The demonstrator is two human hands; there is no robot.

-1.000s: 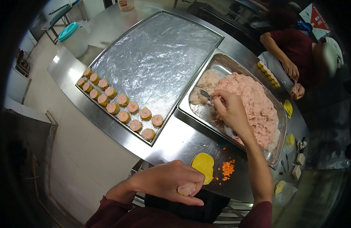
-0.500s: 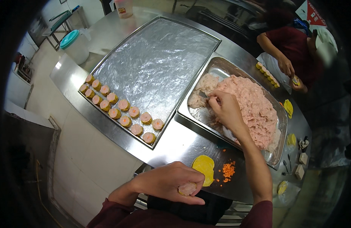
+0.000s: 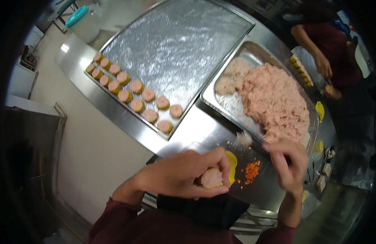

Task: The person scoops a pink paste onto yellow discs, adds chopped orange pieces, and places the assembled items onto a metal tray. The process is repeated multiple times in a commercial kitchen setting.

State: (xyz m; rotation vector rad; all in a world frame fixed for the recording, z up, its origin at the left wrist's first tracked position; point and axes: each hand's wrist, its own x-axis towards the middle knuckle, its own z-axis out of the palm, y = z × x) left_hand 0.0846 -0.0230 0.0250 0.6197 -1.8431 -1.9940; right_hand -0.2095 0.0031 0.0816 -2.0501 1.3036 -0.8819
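Observation:
My left hand (image 3: 175,171) is curled around an open-topped dumpling (image 3: 212,179), a thin yellow wrapper with pink minced meat showing at the top. Right of it, my right hand (image 3: 289,162) is closed at the near edge of the deep steel pan, its fingers pinching a small metal spatula that is mostly smeared by motion. A blurred pale lump of minced meat (image 3: 243,138) appears at the spatula's end. Yellow round wrappers (image 3: 232,166) lie on the table, partly hidden behind my left fingers. Beside them is a little heap of diced carrot (image 3: 252,172).
A deep steel pan (image 3: 208,94) holds a large mound of pink minced meat (image 3: 273,101). Left of it, a perforated tray (image 3: 167,44) carries rows of finished dumplings (image 3: 136,86). At far right a co-worker (image 3: 326,49) handles dumplings. A teal-lidded bucket (image 3: 83,26) stands far left.
My right hand has left the pan's meat and come down and right toward me with the spatula. My left hand has risen slightly right, still holding the dumpling. The whole view has shifted.

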